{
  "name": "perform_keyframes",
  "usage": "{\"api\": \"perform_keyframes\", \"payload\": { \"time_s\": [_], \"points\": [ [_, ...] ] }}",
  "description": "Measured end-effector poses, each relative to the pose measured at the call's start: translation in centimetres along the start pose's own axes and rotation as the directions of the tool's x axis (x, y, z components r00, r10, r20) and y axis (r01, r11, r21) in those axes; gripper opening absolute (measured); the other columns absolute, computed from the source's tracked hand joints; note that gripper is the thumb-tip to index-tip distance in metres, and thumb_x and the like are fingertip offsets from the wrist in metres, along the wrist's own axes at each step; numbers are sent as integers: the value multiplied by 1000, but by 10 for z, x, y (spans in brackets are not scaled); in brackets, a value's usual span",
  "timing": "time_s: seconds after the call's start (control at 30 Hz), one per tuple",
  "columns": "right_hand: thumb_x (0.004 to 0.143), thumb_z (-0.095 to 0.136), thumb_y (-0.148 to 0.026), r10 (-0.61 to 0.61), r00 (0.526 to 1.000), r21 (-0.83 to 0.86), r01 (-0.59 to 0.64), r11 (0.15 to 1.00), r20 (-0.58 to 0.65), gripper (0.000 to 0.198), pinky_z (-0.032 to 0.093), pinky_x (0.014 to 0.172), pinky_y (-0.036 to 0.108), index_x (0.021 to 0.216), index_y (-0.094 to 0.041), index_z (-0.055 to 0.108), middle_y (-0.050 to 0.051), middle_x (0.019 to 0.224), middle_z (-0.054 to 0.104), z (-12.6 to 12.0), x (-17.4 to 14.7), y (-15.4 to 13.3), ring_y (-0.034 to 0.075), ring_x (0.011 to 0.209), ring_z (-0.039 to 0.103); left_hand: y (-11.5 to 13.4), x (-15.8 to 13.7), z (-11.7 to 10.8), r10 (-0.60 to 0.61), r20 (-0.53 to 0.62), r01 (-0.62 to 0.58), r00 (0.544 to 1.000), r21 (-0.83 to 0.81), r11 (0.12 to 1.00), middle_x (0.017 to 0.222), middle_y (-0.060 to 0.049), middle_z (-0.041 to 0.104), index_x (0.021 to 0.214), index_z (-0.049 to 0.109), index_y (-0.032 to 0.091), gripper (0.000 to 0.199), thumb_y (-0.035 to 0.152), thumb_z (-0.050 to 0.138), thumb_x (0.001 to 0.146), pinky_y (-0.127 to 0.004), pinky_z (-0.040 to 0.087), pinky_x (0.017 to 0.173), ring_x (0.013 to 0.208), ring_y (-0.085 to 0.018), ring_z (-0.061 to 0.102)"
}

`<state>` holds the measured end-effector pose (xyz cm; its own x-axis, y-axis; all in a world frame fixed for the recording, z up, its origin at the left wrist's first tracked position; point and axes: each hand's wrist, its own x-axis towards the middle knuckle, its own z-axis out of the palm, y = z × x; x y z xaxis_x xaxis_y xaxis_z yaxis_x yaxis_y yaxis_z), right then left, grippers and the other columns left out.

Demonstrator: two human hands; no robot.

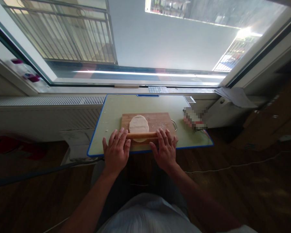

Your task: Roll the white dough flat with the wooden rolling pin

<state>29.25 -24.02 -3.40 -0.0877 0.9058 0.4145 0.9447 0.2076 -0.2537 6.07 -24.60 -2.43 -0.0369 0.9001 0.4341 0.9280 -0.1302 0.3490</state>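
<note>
A wooden rolling pin lies crosswise over a flat, roughly oval piece of dough. The pin crosses the dough's near part, and a small strip of dough shows on the near side of it. My left hand holds the pin's left end, fingers laid over it and thumb on the near side. At the right end, my right hand holds the pin in the same way. Both ends of the pin are hidden under the fingers. Beneath the dough is a wooden cutting board, dusted with flour on its right half.
The board rests on a pale green, blue-edged tabletop. A metal handle sticks out at the board's right. A blurred-out object lies at the table's right. Behind stand a radiator and a window; a bottle is on the left sill.
</note>
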Motion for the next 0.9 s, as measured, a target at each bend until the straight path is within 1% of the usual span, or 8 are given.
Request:
{"api": "perform_keyframes", "payload": {
  "time_s": [0.2, 0.43, 0.6, 0.73, 0.83, 0.9],
  "points": [
    [112, 46, -51, 27, 999, -6, -27, 1000, 43, 60, 14, 134, 66, 166, -23, 48, 12, 172, 47, 1, 20, -1, 34, 166, 29, 2, 18, 0, -19, 29, 19, 999, 3, 1000, 167, -10, 55, 162, 55, 29, 56, 48, 37, 112, -66, 12, 135, 159, -34, 45],
    [113, 43, -53, 28, 997, 9, -28, 1000, 67, 61, 9, 134, 67, 166, -22, 49, 12, 172, 47, 1, 43, -1, 34, 164, 32, 0, 39, 4, -32, 53, 31, 998, 19, 999, 165, -11, 58, 161, 56, 29, 57, 50, 37, 112, -67, 13, 135, 157, -33, 47],
    [113, 43, -54, 45, 995, -15, -44, 999, 92, 61, 11, 134, 69, 164, -22, 52, 12, 172, 48, 6, 62, -1, 35, 163, 35, -1, 59, 8, -53, 73, 52, 996, 23, 998, 163, -11, 59, 157, 61, 28, 56, 49, 36, 111, -70, 13, 134, 158, -34, 46],
    [113, 42, -55, 66, 989, 0, -67, 998, 129, 59, 12, 133, 70, 162, -25, 54, 11, 170, 51, 9, 81, 0, 35, 161, 37, -2, 77, 12, -66, 95, 63, 993, 30, 998, 161, -11, 61, 151, 66, 27, 54, 48, 36, 111, -74, 14, 132, 157, -35, 45],
    [114, 39, -57, 67, 985, 12, -70, 998, 156, 59, 13, 132, 72, 158, -23, 58, 12, 167, 55, 10, 94, 0, 35, 159, 38, -2, 89, 15, -76, 104, 72, 992, 40, 997, 161, -10, 62, 147, 69, 28, 52, 47, 36, 111, -76, 15, 131, 156, -37, 46],
    [114, 38, -58, 52, 987, 13, -55, 998, 151, 59, 14, 131, 71, 153, -21, 63, 12, 162, 60, 11, 102, 0, 35, 157, 41, -3, 96, 18, -82, 91, 77, 992, 51, 996, 161, -10, 62, 144, 71, 29, 51, 46, 37, 111, -76, 16, 130, 154, -37, 47]
  ]
}}
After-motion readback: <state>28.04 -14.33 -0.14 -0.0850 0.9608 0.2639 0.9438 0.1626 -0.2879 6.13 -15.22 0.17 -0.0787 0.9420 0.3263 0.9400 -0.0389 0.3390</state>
